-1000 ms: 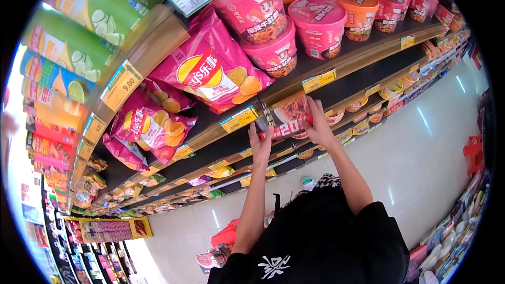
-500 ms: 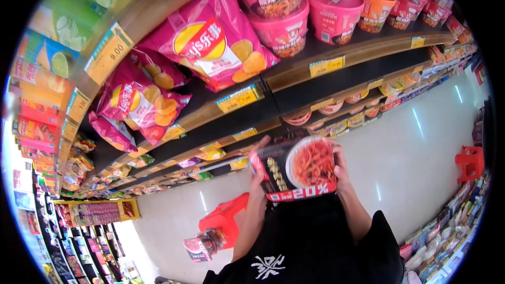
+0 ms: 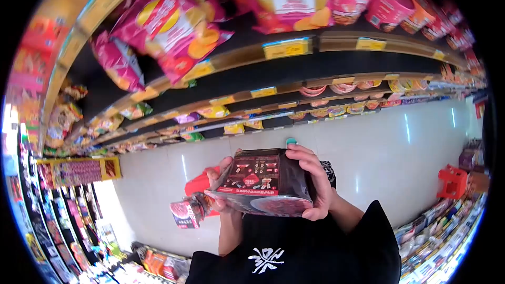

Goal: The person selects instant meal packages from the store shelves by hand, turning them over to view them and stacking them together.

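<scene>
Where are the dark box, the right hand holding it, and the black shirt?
Dark box [image 3: 258, 178]: head view, on its printed panel.
Right hand [image 3: 322, 185]: head view, between fingers and thumb.
Black shirt [image 3: 302, 250]: head view, on its front beside the white emblem.

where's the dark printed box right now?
Head view, just below centre: the dark printed box is held between the left hand and the right hand, just above the black shirt in the picture.

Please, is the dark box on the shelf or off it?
Off: the left hand and right hand hold the dark box apart from the shelf.
</scene>
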Motion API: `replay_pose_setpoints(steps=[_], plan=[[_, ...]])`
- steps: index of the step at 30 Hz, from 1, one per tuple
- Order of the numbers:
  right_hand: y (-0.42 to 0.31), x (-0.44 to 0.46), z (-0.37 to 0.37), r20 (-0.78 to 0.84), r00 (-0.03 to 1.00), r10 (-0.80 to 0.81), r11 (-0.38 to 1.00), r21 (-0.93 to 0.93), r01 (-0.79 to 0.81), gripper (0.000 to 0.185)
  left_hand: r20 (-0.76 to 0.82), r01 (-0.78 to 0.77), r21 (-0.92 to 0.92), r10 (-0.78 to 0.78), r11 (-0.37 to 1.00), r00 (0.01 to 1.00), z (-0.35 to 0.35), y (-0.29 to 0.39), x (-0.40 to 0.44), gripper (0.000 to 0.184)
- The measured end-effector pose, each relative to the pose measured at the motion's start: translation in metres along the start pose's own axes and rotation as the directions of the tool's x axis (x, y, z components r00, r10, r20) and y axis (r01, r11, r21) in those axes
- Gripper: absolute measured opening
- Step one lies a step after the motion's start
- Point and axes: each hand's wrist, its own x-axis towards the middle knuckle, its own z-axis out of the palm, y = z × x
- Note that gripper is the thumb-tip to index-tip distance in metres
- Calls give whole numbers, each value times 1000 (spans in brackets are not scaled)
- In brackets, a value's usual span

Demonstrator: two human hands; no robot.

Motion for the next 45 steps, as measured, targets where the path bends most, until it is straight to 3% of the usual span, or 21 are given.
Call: replay_pose_setpoints(steps=[5, 11, 15, 18, 23, 26, 37, 42, 45], plan=[[3, 5, 22, 135, 991, 22, 1000, 11, -24, 68, -119, -40, 27, 43, 999, 992, -9, 26, -28, 55], [10, -10, 62, 86, 995, -58, 993, 110, 48, 59, -286, -110, -86, 81, 990, 955, -15, 50, -58, 43], [14, -18, 81, 128, 991, -33, 994, 106, 20, 59, -278, -68, -19, 60, 997, 959, -26, 72, -71, 44], [13, -24, 92, 156, 986, 65, 989, 118, -84, 61, -417, 9, -20, -16, 1000, 909, -22, 86, -87, 46], [14, -28, 106, 263, 959, 109, 987, 84, -135, 65, -456, -38, -59, 7, 998, 890, -27, 92, -108, 50], [12, -30, 115, 346, 925, 159, 978, 75, -196, 69, -573, -83, -136, -10, 987, 820, -19, 100, -117, 47], [9, -50, 146, 497, 795, 348, 891, 89, -445, 78, -685, -69, -110, -26, 992, 728, -26, 113, -176, 52], [9, -63, 162, 438, 747, 500, 700, 303, -647, 75, -716, -72, -78, -6, 994, 698, -23, 114, -196, 51], [12, -71, 166, 418, 722, 552, 637, 347, -688, 69, -810, -96, -111, -34, 989, 585, -20, 115, -204, 46]])
